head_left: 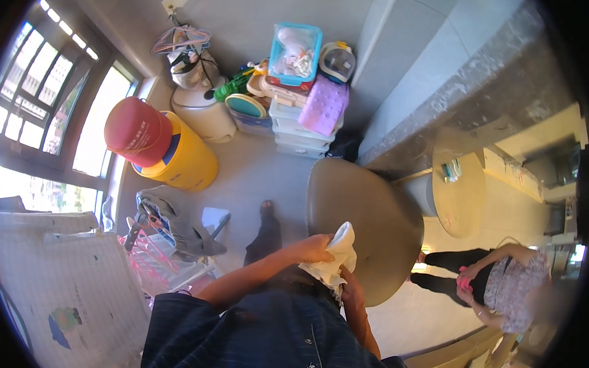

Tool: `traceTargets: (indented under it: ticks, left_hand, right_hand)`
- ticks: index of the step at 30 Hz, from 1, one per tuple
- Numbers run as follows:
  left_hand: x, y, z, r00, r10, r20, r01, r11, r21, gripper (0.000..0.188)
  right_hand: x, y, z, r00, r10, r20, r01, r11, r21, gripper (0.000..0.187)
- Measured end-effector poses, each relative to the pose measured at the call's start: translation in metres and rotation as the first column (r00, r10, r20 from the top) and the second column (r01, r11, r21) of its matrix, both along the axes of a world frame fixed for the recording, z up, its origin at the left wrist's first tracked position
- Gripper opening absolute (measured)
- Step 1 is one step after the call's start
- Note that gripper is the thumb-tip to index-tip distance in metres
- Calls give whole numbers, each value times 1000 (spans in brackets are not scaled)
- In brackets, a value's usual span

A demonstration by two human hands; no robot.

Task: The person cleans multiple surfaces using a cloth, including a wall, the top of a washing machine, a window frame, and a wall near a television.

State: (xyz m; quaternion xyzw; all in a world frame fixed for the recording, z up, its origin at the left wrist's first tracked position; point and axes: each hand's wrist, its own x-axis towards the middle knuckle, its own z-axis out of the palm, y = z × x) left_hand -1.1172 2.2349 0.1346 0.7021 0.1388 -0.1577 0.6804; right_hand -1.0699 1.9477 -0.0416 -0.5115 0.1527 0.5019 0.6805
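Observation:
A crumpled white cloth is held up in front of my body, its upper end rising to a folded tip. My left hand grips it from the left side, fingers closed. Lower down and to the right, my right hand is closed on the cloth's other edge. Folds hide some of my fingers. Just beyond the cloth, to the right, is a large brown rounded surface, which looks like a table top or seat.
A yellow bin with a red bucket stands far left. Stacked drawers and a blue basket line the back wall. Pink hangers and grey clothes are at left. Another person stands at right.

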Motion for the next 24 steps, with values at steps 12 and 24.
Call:
traceTargets:
  ticks: [12,24]
  left_hand:
    - [15,147,2,997,12,79,-22,991,132,47]
    - [-13,261,17,972,220,86,-218,975,-34,53]
  right_hand:
    - [56,178,49,973,191,-130,-185,981,53,40]
    - [72,327,57,894,447,19,-439,885,-153,36]
